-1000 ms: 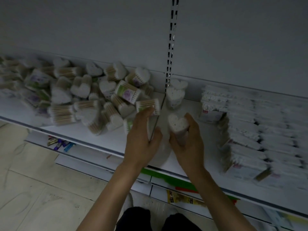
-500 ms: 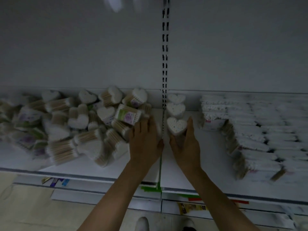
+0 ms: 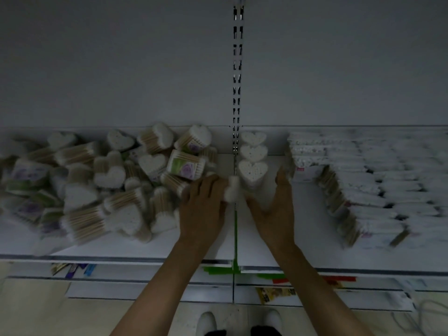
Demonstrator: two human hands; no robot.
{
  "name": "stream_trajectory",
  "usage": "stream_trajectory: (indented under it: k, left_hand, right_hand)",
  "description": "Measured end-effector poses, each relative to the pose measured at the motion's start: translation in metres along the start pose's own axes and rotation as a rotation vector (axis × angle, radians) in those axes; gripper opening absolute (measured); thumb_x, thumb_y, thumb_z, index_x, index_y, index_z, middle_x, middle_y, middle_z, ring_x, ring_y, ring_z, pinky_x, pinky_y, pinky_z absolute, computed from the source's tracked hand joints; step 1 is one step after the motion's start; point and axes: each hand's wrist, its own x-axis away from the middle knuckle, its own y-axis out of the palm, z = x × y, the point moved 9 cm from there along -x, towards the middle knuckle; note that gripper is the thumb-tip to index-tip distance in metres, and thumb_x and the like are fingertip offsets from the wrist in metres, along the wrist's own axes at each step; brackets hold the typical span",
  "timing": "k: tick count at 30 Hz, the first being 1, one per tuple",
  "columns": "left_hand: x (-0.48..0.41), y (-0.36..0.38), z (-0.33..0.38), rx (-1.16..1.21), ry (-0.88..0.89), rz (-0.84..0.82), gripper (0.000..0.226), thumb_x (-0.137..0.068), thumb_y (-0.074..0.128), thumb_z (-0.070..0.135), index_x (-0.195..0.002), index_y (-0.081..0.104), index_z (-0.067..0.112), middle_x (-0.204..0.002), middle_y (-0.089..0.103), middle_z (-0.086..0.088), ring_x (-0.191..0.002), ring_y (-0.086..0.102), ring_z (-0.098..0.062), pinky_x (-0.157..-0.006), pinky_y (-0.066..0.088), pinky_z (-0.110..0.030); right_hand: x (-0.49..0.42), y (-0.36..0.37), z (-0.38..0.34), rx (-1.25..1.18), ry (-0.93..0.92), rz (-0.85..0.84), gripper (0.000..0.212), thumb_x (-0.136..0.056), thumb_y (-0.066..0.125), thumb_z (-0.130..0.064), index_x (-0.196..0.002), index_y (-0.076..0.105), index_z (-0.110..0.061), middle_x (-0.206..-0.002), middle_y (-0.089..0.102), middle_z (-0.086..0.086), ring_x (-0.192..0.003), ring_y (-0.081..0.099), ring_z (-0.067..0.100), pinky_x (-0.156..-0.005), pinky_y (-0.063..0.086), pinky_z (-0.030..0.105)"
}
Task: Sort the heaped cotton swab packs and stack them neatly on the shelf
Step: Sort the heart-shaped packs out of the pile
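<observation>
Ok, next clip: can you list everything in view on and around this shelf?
heaped swab packs: many, white tips and tan sticks, some with green-purple labels, shelf left
upright heart packs: three, white, in a row just right of the centre seam
flat swab packs: many, white, stacked in rows at shelf right
shelf: one, white
slotted upright: one, dark slots, back wall centre
small packets: several, mixed colours, lower shelf left
shoes: two, white, on the floor
held pack: one, white, blurred, centre seam
left hand: grips held pack
right hand: fingers straight, beside upright heart packs
</observation>
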Motion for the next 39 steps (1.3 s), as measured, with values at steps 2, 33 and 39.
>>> stream_trajectory:
  k: [2, 33, 39]
  left_hand:
    - [0.004, -0.01, 0.001, 0.051, 0.04, 0.052, 0.031, -0.089, 0.049, 0.031, -0.117, 0.051, 0.018, -0.116, 0.061, -0.006, -0.1, 0.054, -0.027, -0.075, 0.049, -0.035]
    - [0.065, -0.04, -0.027, 0.077, 0.152, -0.024, 0.074, -0.078, 0.062, 0.055, -0.136, 0.043, 0.015, -0.138, 0.052, -0.009, -0.123, 0.046, -0.026, -0.095, 0.04, -0.036]
    - [0.063, -0.039, -0.021, -0.003, 0.187, -0.011, 0.057, -0.074, 0.069, 0.04, -0.123, 0.062, 0.01, -0.123, 0.064, -0.007, -0.111, 0.056, -0.025, -0.096, 0.035, -0.037]
  right_hand:
    - [0.025, -0.016, -0.022, 0.008, -0.133, 0.129, 0.057, -0.086, 0.066, -0.022, -0.134, 0.036, -0.026, -0.128, 0.05, 0.0, -0.118, 0.049, 0.01, -0.099, 0.043, 0.028]
    - [0.045, -0.024, -0.038, 0.282, -0.052, 0.074, 0.089, -0.075, 0.077, -0.043, -0.145, 0.029, -0.017, -0.126, 0.056, 0.005, -0.105, 0.057, 0.018, -0.087, 0.05, 0.046]
    - [0.03, -0.008, -0.029, 0.313, -0.005, 0.036, 0.096, -0.072, 0.078, -0.047, -0.147, 0.026, -0.015, -0.123, 0.055, 0.007, -0.105, 0.057, 0.021, -0.085, 0.05, 0.047]
